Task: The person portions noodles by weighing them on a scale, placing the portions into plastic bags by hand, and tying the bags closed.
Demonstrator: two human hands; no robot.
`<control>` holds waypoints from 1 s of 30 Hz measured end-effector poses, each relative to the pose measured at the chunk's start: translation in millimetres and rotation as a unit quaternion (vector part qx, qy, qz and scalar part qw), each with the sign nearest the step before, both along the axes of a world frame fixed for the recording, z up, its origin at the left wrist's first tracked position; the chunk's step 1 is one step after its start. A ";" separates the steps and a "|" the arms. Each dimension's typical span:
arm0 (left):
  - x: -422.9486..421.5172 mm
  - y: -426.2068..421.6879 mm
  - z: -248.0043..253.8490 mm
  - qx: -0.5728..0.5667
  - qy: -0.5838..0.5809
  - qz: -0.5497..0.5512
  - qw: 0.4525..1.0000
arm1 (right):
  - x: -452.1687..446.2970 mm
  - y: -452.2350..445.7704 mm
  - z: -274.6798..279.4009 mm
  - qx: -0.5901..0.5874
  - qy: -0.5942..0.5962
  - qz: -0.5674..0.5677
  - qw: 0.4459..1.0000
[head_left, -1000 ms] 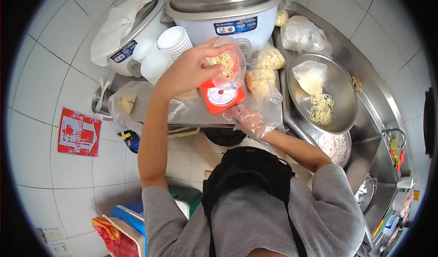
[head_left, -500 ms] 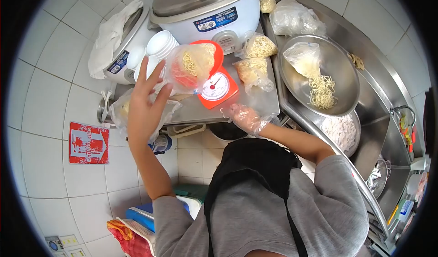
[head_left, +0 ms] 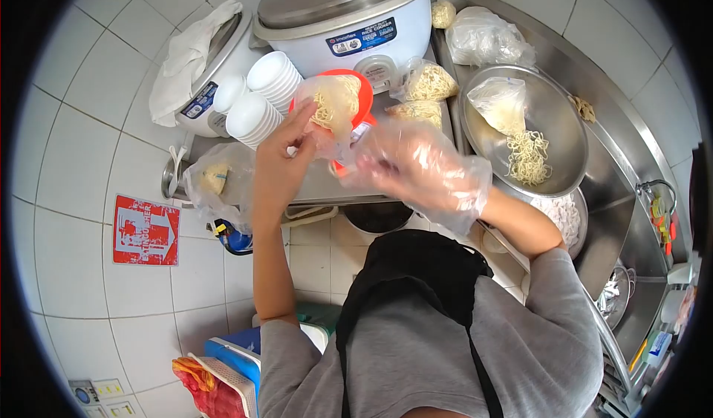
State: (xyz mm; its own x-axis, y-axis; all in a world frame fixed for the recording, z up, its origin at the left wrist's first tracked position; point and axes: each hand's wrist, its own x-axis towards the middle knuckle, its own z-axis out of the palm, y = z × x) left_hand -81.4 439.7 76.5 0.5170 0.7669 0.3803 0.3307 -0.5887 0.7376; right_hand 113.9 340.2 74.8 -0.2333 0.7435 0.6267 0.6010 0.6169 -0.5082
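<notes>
Currently, the noodle bag [head_left: 332, 102] lies over the red tray [head_left: 366, 100], just beside the stacked white cups [head_left: 252, 117]. The bare left hand [head_left: 284, 147] pinches the bag's left side; the gloved right hand [head_left: 416, 164] curls near its lower end, whether gripping the plastic one cannot tell.

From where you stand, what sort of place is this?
Probably a commercial kitchen, perhaps a small food business: there's a large rice cooker labelled "heavy duty", stacks of white containers in front, and a steel bowl holding loose noodles.
</notes>
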 end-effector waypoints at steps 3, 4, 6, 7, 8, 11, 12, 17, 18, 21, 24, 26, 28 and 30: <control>10.5 -3.8 10.7 -0.029 -0.013 -0.017 0.999 | -12.0 5.5 41.3 -0.093 0.145 -0.009 0.985; 11.9 -1.9 13.0 -0.044 -0.023 -0.017 0.999 | -17.4 16.6 39.9 -0.085 0.147 -0.023 0.985; 13.9 2.3 16.5 -0.052 -0.028 -0.003 0.998 | -24.1 48.0 23.4 -0.069 0.152 -0.048 0.985; 15.7 4.5 17.2 -0.046 -0.024 0.011 0.999 | -21.7 63.8 13.7 -0.048 0.050 -0.084 0.994; 18.1 5.7 17.8 -0.046 -0.016 0.022 0.999 | -17.6 80.5 3.6 -0.027 -0.052 -0.120 0.991; 25.4 8.2 19.9 -0.052 0.018 0.041 0.998 | -7.0 108.1 13.4 -0.036 -0.232 -0.137 0.962; 26.9 8.8 20.5 -0.037 0.016 0.038 0.998 | -4.8 110.9 22.3 -0.049 -0.270 -0.129 0.953; 27.0 4.6 19.7 0.107 -0.007 -0.010 0.994 | 23.0 86.0 67.4 0.015 -0.172 0.008 0.985; 22.0 2.2 19.6 0.101 0.006 -0.017 0.995 | 34.0 75.9 73.2 0.007 -0.171 0.007 0.985; -6.3 1.7 15.4 0.066 -0.025 -0.008 0.997 | 72.6 50.1 73.3 0.022 -0.123 -0.004 0.992; -35.9 22.6 -28.0 -0.060 -0.180 0.087 0.978 | 96.7 20.2 61.9 -0.198 0.061 -0.113 0.972; -47.2 48.7 -86.7 -0.166 -0.214 0.153 0.950 | 93.9 31.6 25.6 -0.246 0.206 -0.121 0.939; -35.5 75.5 -151.0 -0.240 -0.234 0.178 0.925 | 80.3 52.8 -30.2 -0.259 0.170 -0.112 0.944; -25.0 92.7 -200.5 -0.305 -0.260 0.166 0.901 | 43.5 87.4 -98.0 -0.124 -0.072 -0.186 0.972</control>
